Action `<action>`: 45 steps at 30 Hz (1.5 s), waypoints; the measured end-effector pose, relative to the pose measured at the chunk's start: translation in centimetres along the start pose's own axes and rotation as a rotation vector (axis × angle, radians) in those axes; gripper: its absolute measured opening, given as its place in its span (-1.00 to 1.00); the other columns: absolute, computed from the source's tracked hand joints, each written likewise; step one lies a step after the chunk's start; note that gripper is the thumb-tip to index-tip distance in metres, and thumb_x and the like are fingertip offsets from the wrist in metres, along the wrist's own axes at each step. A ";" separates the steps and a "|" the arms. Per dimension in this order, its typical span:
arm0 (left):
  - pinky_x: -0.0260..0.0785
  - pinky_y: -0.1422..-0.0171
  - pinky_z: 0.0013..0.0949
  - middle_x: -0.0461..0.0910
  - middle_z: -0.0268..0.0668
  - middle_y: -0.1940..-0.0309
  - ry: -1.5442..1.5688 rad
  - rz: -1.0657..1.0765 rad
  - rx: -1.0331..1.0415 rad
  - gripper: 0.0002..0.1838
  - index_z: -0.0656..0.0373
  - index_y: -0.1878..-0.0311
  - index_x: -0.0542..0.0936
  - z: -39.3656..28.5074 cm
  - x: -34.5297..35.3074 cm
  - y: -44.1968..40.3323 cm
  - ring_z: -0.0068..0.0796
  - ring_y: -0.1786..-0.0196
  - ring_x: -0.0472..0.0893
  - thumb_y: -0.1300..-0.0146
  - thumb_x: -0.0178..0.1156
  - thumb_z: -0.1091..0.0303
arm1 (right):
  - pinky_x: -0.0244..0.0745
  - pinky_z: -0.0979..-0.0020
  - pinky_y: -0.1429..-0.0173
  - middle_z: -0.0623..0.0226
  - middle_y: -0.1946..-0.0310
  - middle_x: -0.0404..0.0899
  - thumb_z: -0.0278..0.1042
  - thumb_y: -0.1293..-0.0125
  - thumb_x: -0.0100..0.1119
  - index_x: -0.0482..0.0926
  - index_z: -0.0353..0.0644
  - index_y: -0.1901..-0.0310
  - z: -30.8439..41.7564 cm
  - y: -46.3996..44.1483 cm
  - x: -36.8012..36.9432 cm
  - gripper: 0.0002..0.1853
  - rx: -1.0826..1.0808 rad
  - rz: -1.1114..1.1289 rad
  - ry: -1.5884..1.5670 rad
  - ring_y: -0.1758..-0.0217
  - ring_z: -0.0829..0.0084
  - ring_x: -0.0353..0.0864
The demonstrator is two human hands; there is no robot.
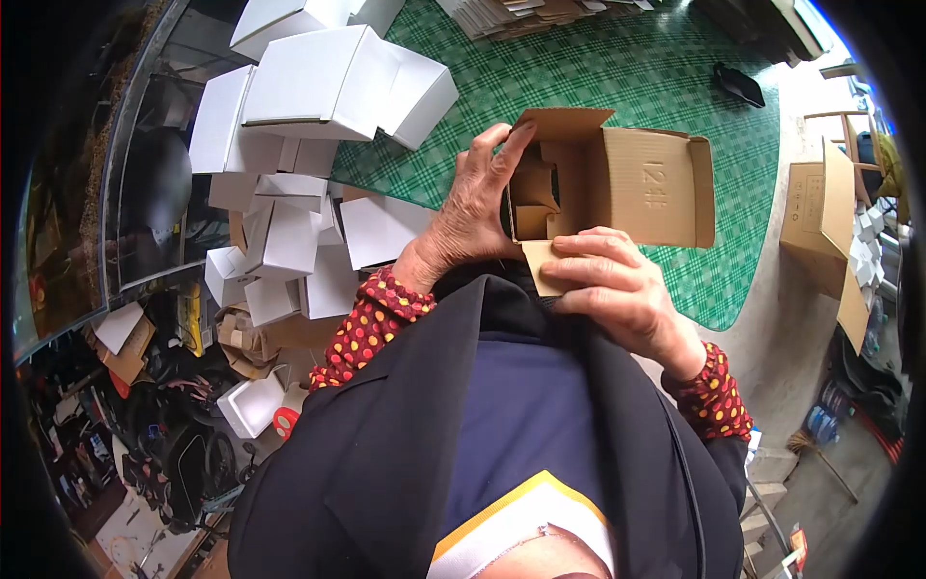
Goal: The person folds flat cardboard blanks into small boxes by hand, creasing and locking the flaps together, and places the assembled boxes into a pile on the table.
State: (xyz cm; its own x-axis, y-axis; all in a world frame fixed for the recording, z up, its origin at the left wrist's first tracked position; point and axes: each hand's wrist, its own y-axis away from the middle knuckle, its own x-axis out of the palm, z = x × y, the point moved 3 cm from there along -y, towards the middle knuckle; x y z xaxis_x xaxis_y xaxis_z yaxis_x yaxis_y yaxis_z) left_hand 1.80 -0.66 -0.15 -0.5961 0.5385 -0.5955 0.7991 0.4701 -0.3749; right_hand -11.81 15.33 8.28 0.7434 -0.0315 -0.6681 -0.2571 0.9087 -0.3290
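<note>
A small brown cardboard box is held in front of my chest, its lid folded out to the right with raised marks on it. My left hand grips the box's left side, thumb at the upper edge, the other fingers partly hidden. With its fingers laid over a small flap at the near side, my right hand presses on the cardboard. Inside the box, folded cardboard pieces show on the left.
A green plaid tablecloth covers the table. White boxes are piled on the left, and flat cardboard pieces lie at the far edge. A black object rests at the right. An open carton holds white pieces.
</note>
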 end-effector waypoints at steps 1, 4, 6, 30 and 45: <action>0.17 -0.43 -0.13 0.17 -0.14 -0.47 0.002 0.005 -0.001 0.49 -0.03 -0.67 0.09 0.0 0.0 0.0 -0.08 -0.32 0.35 0.50 0.69 0.21 | 0.50 0.25 -0.30 0.34 -0.04 0.75 -0.48 -0.27 0.24 0.68 -0.15 0.21 -0.2 -0.3 -0.5 -0.91 0.033 -0.013 -0.109 -0.24 0.23 0.62; 0.16 -0.43 -0.14 0.18 -0.14 -0.47 0.003 -0.001 0.008 0.47 -0.03 -0.67 0.09 0.0 0.1 -0.3 -0.09 -0.32 0.35 0.47 0.69 0.19 | 0.54 0.28 -0.24 0.34 -0.08 0.72 -0.50 -0.27 0.25 0.67 -0.14 0.16 -0.2 -1.0 -2.1 -0.87 0.227 0.049 -0.318 -0.20 0.23 0.64; 0.15 -0.43 -0.14 0.18 -0.15 -0.47 0.000 -0.010 0.010 0.45 -0.03 -0.67 0.10 -0.1 0.1 -0.3 -0.10 -0.31 0.35 0.44 0.68 0.18 | 0.57 0.31 -0.16 0.35 -0.10 0.69 -0.49 -0.26 0.26 0.65 -0.13 0.09 -0.3 -1.3 -2.8 -0.81 0.557 0.202 -0.533 -0.11 0.23 0.66; 0.11 -0.47 -0.13 0.19 -0.14 -0.49 0.006 -0.031 0.028 0.47 -0.10 -0.66 0.16 0.3 0.1 -0.2 -0.09 -0.44 0.29 0.55 0.65 0.21 | 0.39 0.34 -0.11 0.35 0.05 0.60 -0.30 -0.26 0.17 0.64 -0.07 0.13 -3.8 -6.2 0.9 -0.82 0.025 0.563 0.781 -0.05 0.32 0.45; 0.10 -0.48 -0.13 0.18 -0.14 -0.48 0.014 -0.008 0.002 0.49 -0.16 -0.66 0.16 0.2 0.3 -0.3 -0.09 -0.43 0.29 0.58 0.68 0.22 | 0.41 0.31 -0.19 0.28 0.18 0.64 -0.31 -0.20 0.20 0.65 -0.12 0.26 -3.8 -5.1 -1.9 -0.87 -0.023 0.503 0.702 -0.06 0.30 0.54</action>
State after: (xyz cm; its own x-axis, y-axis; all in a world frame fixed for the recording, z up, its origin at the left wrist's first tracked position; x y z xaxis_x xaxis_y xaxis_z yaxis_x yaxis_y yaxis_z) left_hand 1.42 -0.77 -0.40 -0.6037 0.5445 -0.5823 0.7943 0.4730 -0.3812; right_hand -14.26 9.20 8.65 -0.0134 0.1157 -0.9932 -0.4712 0.8754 0.1083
